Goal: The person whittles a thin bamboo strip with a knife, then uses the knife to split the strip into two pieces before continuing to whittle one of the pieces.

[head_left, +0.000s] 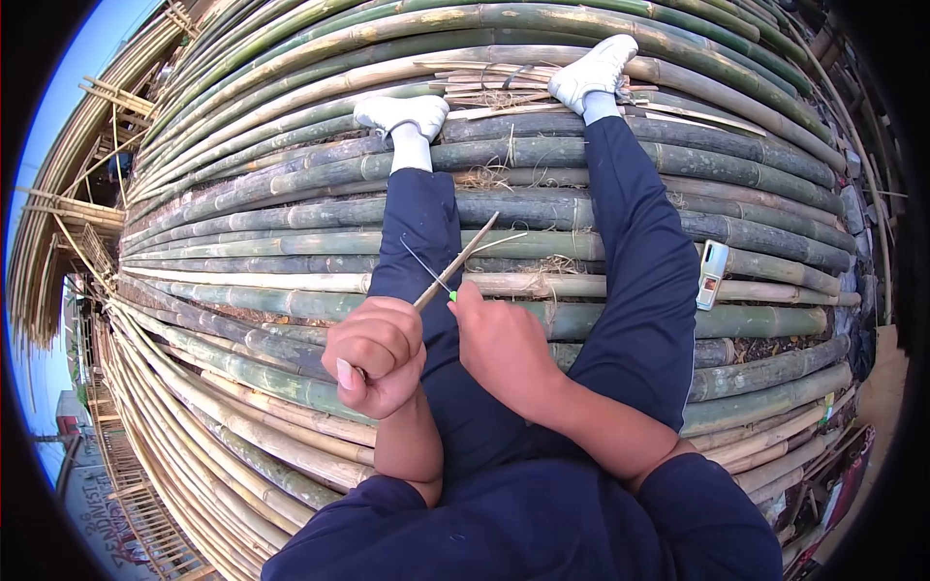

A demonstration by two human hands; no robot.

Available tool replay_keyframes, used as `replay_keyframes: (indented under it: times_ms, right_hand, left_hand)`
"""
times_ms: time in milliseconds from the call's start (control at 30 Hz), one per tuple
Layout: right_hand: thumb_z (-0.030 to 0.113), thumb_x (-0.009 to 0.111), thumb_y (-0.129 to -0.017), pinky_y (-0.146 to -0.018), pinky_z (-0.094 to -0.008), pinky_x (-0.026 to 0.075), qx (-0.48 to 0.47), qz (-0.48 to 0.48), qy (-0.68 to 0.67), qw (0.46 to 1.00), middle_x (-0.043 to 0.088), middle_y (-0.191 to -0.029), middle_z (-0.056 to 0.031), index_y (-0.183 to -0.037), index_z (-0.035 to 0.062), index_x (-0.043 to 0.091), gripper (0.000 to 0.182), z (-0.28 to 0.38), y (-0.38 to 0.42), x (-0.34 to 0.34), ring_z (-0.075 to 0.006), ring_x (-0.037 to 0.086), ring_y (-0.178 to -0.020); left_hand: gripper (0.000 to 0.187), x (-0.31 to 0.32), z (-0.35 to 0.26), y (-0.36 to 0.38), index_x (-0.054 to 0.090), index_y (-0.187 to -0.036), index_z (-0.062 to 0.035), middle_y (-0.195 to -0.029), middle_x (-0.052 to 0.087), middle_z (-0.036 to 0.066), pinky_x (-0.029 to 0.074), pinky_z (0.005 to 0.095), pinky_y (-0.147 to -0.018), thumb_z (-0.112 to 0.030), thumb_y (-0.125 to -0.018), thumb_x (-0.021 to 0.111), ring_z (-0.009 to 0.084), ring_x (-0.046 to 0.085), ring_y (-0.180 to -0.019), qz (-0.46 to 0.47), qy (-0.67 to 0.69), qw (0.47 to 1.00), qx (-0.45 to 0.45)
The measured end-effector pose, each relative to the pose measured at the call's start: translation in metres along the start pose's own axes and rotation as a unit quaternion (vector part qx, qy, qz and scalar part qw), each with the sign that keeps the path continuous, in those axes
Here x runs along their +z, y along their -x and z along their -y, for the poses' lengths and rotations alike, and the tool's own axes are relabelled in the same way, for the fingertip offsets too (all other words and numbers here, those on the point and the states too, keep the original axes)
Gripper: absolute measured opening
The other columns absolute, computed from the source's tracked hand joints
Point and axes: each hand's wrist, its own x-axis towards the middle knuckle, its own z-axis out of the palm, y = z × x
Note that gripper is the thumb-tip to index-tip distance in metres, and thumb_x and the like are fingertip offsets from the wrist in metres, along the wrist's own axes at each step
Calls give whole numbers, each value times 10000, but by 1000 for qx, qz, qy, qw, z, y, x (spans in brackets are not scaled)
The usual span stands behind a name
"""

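Observation:
My left hand (376,351) is closed in a fist round a pointed bamboo strip (459,259), whose tip points up and away to the right. Beside it, my right hand (494,339) is closed on a thin metal tool (424,261) with a bright green part (452,295) at its base. The thin shaft crosses the bamboo strip just in front of my fingers. A finer pale sliver (502,242) sticks out near the strip. Most of the tool's handle is hidden in my right hand.
Bamboo poles (542,208) lie side by side under my outstretched legs. A bundle of split strips (494,85) is between my white shoes (593,70). A phone (712,276) rests right of my leg. More poles (73,174) lean on a frame at the left.

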Motion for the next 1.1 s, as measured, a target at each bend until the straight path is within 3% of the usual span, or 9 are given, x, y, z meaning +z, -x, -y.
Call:
replay_keyframes:
  times_ms: [133,233,333,400,500,600,867,900,1100]
  right_hand:
    - [169,496,-1014,-576,-505,524,59,15,36,997,643,-676,-232,-878,-20,521,233,-96,-30,41,-420,658,-641]
    - [178,494,-1015,-566,-515,510,50,4,51,997,623,-646,-232,-868,-15,516,243,-83,-25,18,-429,642,-617]
    - [128,525,-989,-521,-536,437,-12,-18,-87,996,549,-590,-257,-855,-14,468,204,-15,1,-20,-467,578,-553]
    - [173,519,-1001,-543,-520,498,12,16,-65,998,596,-607,-236,-864,-6,496,227,-7,4,-12,-438,626,-584]
    - [129,531,-988,-525,-538,453,39,-60,-42,997,571,-595,-251,-843,-18,477,213,-65,-21,40,-468,583,-554]
    - [162,510,-997,-616,-561,487,64,3,-30,997,608,-672,-284,-840,-28,533,248,-125,-40,73,-487,615,-651]
    - [199,474,-1012,-676,-569,485,95,10,-76,993,632,-723,-280,-895,-42,568,283,-69,-29,15,-474,633,-712]
    - [177,487,-1011,-612,-559,422,91,-27,-98,991,574,-672,-276,-839,-32,531,274,-74,-26,15,-492,572,-648]
    - [211,482,-1013,-677,-557,446,153,-25,-103,982,607,-718,-278,-853,-39,550,305,-107,-27,-13,-496,591,-711]
  left_hand:
    - [454,8,1,1,290,-560,-129,-433,274,-23,186,244,-332,-255,-963,457,95,239,-316,-6,-11,1000,-8]
    - [441,8,4,-3,291,-559,-130,-435,276,-24,187,245,-331,-245,-951,457,94,238,-316,-5,-4,1000,-10]
    - [422,1,5,-9,302,-559,-125,-430,279,-23,195,246,-329,-232,-934,463,94,250,-315,5,20,1000,-20]
    - [420,3,6,-10,301,-555,-125,-425,287,-23,206,244,-331,-228,-929,463,92,263,-316,20,27,999,-24]
    - [423,4,3,-8,324,-531,-101,-423,316,-2,229,256,-336,-213,-914,462,117,290,-312,47,44,997,-38]
    - [425,0,22,8,362,-493,-52,-435,338,36,277,292,-365,-208,-869,486,174,332,-322,101,-31,985,-137]
    - [412,-3,24,7,359,-482,-29,-440,353,57,279,323,-390,-189,-836,496,193,341,-343,70,-72,978,-184]
    - [420,-3,23,7,322,-483,-52,-432,333,47,262,308,-378,-177,-853,475,172,311,-336,73,-69,980,-174]
    - [423,1,1,-7,329,-465,-63,-418,340,42,270,284,-347,-149,-858,461,159,308,-314,71,-49,988,-125]
